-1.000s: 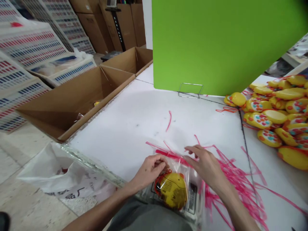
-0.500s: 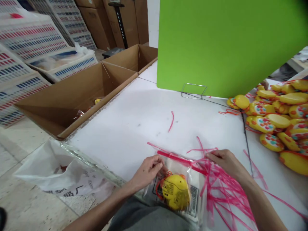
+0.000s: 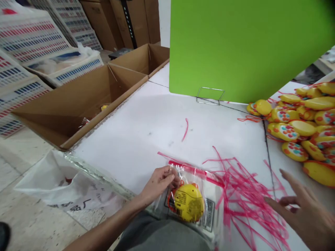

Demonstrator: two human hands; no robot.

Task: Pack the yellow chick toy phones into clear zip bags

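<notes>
A clear plastic bag (image 3: 209,195) with a pink top strip lies at the table's near edge, a yellow toy (image 3: 188,203) with orange cord inside it. My left hand (image 3: 163,179) is closed at the bag's upper left, its fingertips partly behind or inside the film. To the right of the bag, my right hand (image 3: 300,205) hovers over the edge of a tangle of pink strips (image 3: 251,198), fingers apart and holding nothing. One short pink strip (image 3: 185,129) lies alone at mid-table.
Many yellow toys (image 3: 303,128) are piled at the right. A green board (image 3: 235,48) stands at the back by a wire stand (image 3: 210,96). Open cardboard boxes (image 3: 78,101) line the table's left side, with plastic crates (image 3: 31,38) beyond and a white bag (image 3: 57,184) below.
My right hand has left the pink strips beside the bag, moved right and opened. My left hand remains at the bag. The view has shifted slightly.
</notes>
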